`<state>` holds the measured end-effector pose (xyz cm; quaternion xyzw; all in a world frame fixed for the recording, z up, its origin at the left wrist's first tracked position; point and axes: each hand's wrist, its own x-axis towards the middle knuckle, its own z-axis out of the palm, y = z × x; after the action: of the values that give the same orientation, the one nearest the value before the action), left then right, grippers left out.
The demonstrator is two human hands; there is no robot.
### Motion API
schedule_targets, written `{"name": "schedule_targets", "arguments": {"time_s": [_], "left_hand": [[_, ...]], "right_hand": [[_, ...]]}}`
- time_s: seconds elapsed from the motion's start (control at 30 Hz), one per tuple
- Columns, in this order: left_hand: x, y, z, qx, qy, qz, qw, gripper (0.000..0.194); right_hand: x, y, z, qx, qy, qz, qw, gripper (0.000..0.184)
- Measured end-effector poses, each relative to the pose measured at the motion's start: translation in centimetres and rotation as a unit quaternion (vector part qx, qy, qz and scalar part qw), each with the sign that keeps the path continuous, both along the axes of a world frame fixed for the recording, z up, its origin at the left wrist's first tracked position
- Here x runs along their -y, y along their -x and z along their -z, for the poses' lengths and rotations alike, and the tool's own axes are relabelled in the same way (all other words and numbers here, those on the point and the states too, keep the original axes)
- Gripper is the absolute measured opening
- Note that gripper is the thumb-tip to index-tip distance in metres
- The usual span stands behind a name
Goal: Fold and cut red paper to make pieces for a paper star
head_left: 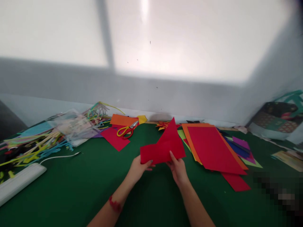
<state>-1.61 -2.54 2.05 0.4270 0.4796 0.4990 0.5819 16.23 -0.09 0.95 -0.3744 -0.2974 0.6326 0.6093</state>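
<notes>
A folded sheet of red paper (163, 148) is held up over the green tabletop, with a pointed flap rising at its upper right. My left hand (139, 167) pinches its lower left corner between thumb and fingers. Along the lower edge, right of the middle, my right hand (177, 167) grips the same sheet, thumb in front and fingers behind. Scissors (127, 130) with yellow and red handles lie beyond my left hand, on a piece of red paper (115, 138). A stack of red sheets (213, 148) over orange ones rests to the right of my right hand.
At the left lie many coloured pipe cleaners (35, 145), a clear plastic bag (77, 127) and a white power strip (22, 181). An orange paper shape (162, 125) sits by the white wall (180, 97). A patterned bag (276, 116) stands far right.
</notes>
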Motion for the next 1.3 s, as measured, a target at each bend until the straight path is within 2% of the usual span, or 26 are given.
{"name": "schedule_targets", "arguments": {"time_s": [0.03,0.1,0.2,0.23,0.3,0.4,0.47,0.5,0.53,0.6,0.7,0.77,0.87,0.93,1.0,1.13,1.2,1.3], "left_hand": [[0.0,-0.1,0.1,-0.002,0.015,0.017,1.000,0.047],[0.0,-0.1,0.2,0.002,0.062,0.011,0.998,0.049],[-0.3,0.5,0.0,0.038,0.131,-0.017,0.990,0.065],[-0.3,0.7,-0.1,0.045,0.137,-0.016,0.989,0.065],[-0.3,0.9,-0.2,0.038,0.099,0.012,0.994,0.052],[0.2,0.7,0.0,0.012,0.031,0.099,0.995,0.031],[0.6,0.3,0.1,-0.007,0.016,0.153,0.988,0.025],[0.8,0.1,0.1,-0.027,0.007,0.157,0.987,0.023],[0.9,0.0,0.0,-0.057,-0.008,0.143,0.988,0.022],[1.3,-0.2,-0.2,-0.136,-0.049,0.076,0.987,0.020],[1.9,-0.2,-0.8,-0.254,-0.098,-0.018,0.962,0.025],[2.4,-0.2,-1.0,-0.310,-0.112,-0.036,0.944,0.032],[2.9,-0.4,-1.1,-0.351,-0.118,-0.034,0.928,0.040],[2.8,-0.6,-1.2,-0.331,-0.122,-0.035,0.935,0.039],[2.3,-0.6,-1.2,-0.272,-0.114,-0.038,0.955,0.034],[1.2,-0.4,-1.0,-0.063,0.003,-0.019,0.998,0.038],[1.0,-0.4,-0.9,0.034,0.039,-0.008,0.999,0.040],[1.2,-0.4,-1.1,0.098,0.043,-0.003,0.994,0.040]], "right_hand": [[0.2,0.1,0.1,0.002,0.005,0.023,1.000,0.051],[0.3,-0.3,0.5,0.019,0.017,0.039,0.999,0.054],[0.3,-1.4,0.9,0.049,0.030,0.006,0.998,0.052],[0.3,-1.6,0.9,0.058,0.027,-0.008,0.998,0.050],[0.4,-1.5,0.8,0.075,0.012,-0.034,0.997,0.047],[0.9,-0.8,0.5,0.104,-0.003,-0.076,0.992,0.042],[1.1,-0.4,0.3,0.123,-0.002,-0.096,0.988,0.041],[1.2,-0.3,0.2,0.128,-0.001,-0.096,0.987,0.042],[1.3,-0.2,0.0,0.127,-0.001,-0.089,0.988,0.045],[1.3,-0.2,-0.4,0.110,-0.004,-0.063,0.992,0.053],[1.7,0.2,-1.1,0.066,0.003,-0.055,0.996,0.058],[2.1,0.7,-1.4,0.055,0.020,-0.077,0.995,0.058],[2.7,1.3,-1.4,0.092,0.034,-0.103,0.990,0.053],[2.7,1.1,-1.2,0.145,0.022,-0.103,0.984,0.041],[2.6,0.4,-1.1,0.191,0.016,-0.083,0.978,0.031],[2.1,-1.2,-1.6,0.164,0.017,-0.067,0.984,0.030],[2.0,-1.6,-2.0,0.147,0.006,-0.068,0.987,0.031],[2.0,-1.9,-2.4,0.145,0.000,-0.074,0.987,0.031]]}}
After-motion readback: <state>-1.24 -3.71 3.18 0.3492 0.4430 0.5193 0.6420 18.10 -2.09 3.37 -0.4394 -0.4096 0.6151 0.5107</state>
